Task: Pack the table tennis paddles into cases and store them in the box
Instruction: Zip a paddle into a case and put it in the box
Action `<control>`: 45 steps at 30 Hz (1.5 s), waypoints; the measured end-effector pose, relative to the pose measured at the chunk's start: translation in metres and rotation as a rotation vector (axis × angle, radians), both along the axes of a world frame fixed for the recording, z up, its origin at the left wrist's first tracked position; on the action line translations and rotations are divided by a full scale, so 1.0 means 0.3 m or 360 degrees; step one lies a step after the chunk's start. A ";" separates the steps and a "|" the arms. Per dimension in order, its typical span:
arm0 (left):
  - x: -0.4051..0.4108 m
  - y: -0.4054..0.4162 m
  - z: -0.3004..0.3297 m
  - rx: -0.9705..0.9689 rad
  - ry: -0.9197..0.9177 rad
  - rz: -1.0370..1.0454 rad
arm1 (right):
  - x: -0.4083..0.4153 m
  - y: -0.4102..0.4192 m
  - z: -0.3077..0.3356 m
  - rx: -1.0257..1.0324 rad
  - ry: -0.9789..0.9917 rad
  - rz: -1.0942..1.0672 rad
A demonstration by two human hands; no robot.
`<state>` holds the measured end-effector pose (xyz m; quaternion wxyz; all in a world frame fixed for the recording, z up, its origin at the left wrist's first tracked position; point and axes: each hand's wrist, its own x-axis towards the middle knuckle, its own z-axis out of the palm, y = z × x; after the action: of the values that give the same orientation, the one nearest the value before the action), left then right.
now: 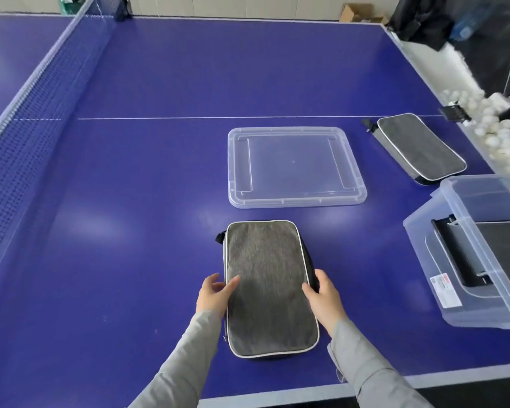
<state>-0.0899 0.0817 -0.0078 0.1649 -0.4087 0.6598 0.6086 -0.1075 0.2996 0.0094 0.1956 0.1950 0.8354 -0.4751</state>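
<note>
Left hand [215,293] and right hand [324,293] clasp the near grey case [268,287] by its long sides, fingers curled over the edges. The open box [424,240] sits to the case's right, its lid [295,167] just beyond the case. A one-sided grip could likely tilt the case and catch the box rim.
</note>
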 end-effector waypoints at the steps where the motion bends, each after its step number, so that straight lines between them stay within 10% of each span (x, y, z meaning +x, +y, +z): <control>1: -0.007 0.004 -0.004 -0.0012 -0.0019 -0.0018 | -0.001 0.003 -0.006 -0.0011 0.0000 -0.0009; 36: -0.009 0.109 0.036 0.0426 0.0231 0.0310 | 0.019 0.117 -0.040 -0.0290 0.0064 -0.0128; 45: -0.033 0.110 0.093 0.0455 0.0380 0.0936 | 0.240 -0.005 0.036 0.0046 0.0926 -0.0420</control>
<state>-0.0998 0.1147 0.0202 -0.0404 -0.4801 0.4365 0.7598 -0.0354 0.2981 0.0201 -0.1176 0.1603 0.8306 -0.5202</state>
